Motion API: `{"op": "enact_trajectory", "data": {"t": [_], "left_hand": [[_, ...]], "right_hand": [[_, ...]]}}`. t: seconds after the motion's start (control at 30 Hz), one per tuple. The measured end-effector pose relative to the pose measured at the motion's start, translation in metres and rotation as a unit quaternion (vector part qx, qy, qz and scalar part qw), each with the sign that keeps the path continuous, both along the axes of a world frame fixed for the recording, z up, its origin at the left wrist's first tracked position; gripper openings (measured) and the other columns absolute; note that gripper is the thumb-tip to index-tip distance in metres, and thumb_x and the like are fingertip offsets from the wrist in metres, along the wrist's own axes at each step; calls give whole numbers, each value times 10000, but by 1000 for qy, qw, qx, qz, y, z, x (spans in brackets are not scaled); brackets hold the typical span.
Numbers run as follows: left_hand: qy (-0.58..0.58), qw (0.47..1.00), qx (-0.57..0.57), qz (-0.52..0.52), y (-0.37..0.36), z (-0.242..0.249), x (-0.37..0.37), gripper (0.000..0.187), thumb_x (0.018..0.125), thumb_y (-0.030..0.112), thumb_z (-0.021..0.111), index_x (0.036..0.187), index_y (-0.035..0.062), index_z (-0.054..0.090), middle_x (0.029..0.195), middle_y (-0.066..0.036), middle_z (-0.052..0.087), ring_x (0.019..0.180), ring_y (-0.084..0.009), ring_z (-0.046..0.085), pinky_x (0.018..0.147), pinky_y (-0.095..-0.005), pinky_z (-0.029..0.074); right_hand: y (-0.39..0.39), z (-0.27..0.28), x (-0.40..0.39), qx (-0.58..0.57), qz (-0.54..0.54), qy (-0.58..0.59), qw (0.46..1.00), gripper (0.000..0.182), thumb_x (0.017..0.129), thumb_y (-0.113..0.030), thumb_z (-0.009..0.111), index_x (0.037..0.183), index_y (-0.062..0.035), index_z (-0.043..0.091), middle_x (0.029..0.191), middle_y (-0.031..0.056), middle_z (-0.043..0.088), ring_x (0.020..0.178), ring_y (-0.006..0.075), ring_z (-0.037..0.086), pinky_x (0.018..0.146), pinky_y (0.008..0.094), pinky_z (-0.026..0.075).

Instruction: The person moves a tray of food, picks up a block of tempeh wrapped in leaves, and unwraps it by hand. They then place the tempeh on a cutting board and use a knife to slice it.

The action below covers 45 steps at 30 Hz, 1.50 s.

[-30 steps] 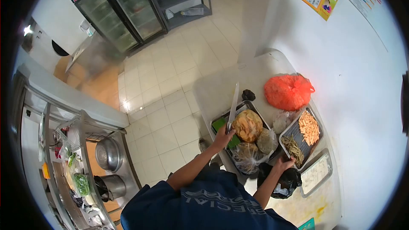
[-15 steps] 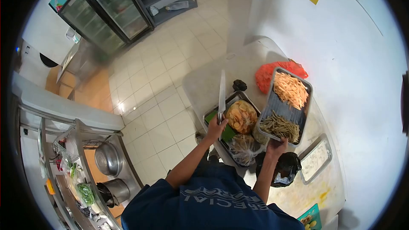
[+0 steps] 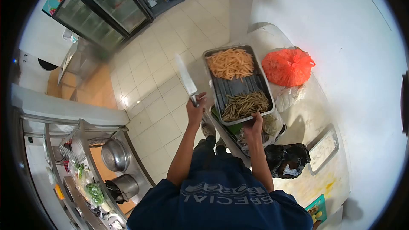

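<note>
My left hand (image 3: pixel 196 110) is closed round the handle of a large kitchen knife (image 3: pixel 186 76), its blade pointing away from me over the floor. With my right hand (image 3: pixel 254 126) I grip the near edge of a metal tray (image 3: pixel 261 72). Orange, carrot-like strips (image 3: pixel 230 63) lie at the tray's far end, and cut green beans (image 3: pixel 246 105) at its near end. The tray is held above a second tray (image 3: pixel 216 114), hiding most of it. Beside that lower tray, a clear plastic bag (image 3: pixel 272 124) partly shows.
A red plastic bag (image 3: pixel 288 67) stands by the wall on the table (image 3: pixel 294 119). Nearer me are a black bag (image 3: pixel 287 160), a shallow pale tray (image 3: pixel 324 150) and a green board (image 3: pixel 317 209). Left are shelves with a steel bowl (image 3: pixel 115 155) and pot (image 3: pixel 123 186).
The tray with the strips and beans has swung left, from beside the red bag to over the lower tray. The knife has moved left and now tilts leftward.
</note>
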<state>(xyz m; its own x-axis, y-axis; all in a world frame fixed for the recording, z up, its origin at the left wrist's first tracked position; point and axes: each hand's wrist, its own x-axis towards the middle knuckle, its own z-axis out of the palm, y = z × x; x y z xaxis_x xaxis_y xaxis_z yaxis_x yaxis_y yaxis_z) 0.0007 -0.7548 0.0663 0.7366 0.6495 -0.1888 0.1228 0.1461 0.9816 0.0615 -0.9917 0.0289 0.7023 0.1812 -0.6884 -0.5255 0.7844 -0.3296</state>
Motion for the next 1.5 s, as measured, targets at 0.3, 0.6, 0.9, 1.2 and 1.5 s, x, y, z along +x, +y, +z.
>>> {"op": "enact_trajectory", "data": {"t": [0.3,0.6,0.9,1.2,1.5], "left_hand": [[-11,997,-29,71,28,12,-3,325,885,192,763,923,116,449,1132,-138,654,951,-147,649,612,-274,499],[33,996,-62,59,1,4,10,345,828,106,802,939,96,475,875,-4,488,835,-128,533,766,-293,447],[7,989,-147,25,-51,-36,56,266,873,-2,661,1073,37,490,1003,-79,526,921,-218,588,850,-396,481],[41,990,-125,-58,-74,-56,84,230,866,-2,643,1033,40,490,986,-87,522,932,-225,588,817,-399,479],[61,992,-72,-79,-75,-57,89,216,871,28,658,961,68,465,909,-62,496,862,-200,564,785,-396,466]], "right_hand": [[3,3,-16,8,104,-33,994,256,785,-94,545,1031,-25,524,1074,95,564,1008,315,547,914,516,450],[-15,17,-25,-33,96,-21,995,331,769,-88,553,1089,-16,515,1077,121,575,1001,327,574,922,510,470],[-92,-14,-42,-396,185,-117,892,295,869,-167,664,1079,15,564,884,77,621,678,158,621,544,339,500],[-137,31,-35,-777,143,-90,606,474,879,-406,722,699,12,590,631,134,582,601,291,594,617,434,474],[-138,44,-9,-759,216,-376,485,189,820,-225,755,926,-71,731,872,90,683,890,307,606,824,421,480]]}}
